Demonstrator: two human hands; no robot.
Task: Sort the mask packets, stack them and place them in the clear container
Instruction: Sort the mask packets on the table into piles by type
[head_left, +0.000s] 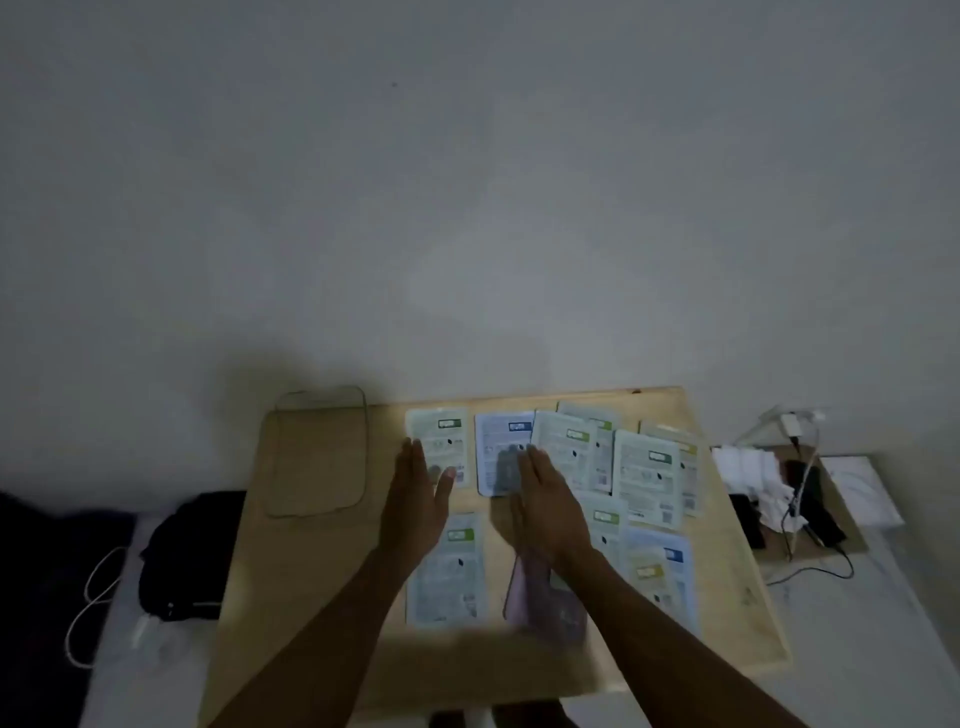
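Bench (332, 571): pale wooden top, set against a grey wall, dimly lit.
Far left corner: clear container (318, 451), lying flat on the bench, nothing visible inside.
Far edge, middle to right: green-labelled packet (439, 441), then blue-labelled packet (501, 452) beside it, then several overlapping green-labelled packets (647, 478) running toward the far right corner.
Middle of bench: one pale blue packet (449, 571) with a green label, lying flat and apart from the far row.
Near middle: pinkish packet (540, 597), tilted.
Right edge: blue and yellow-labelled packets (662, 566), overlapping.
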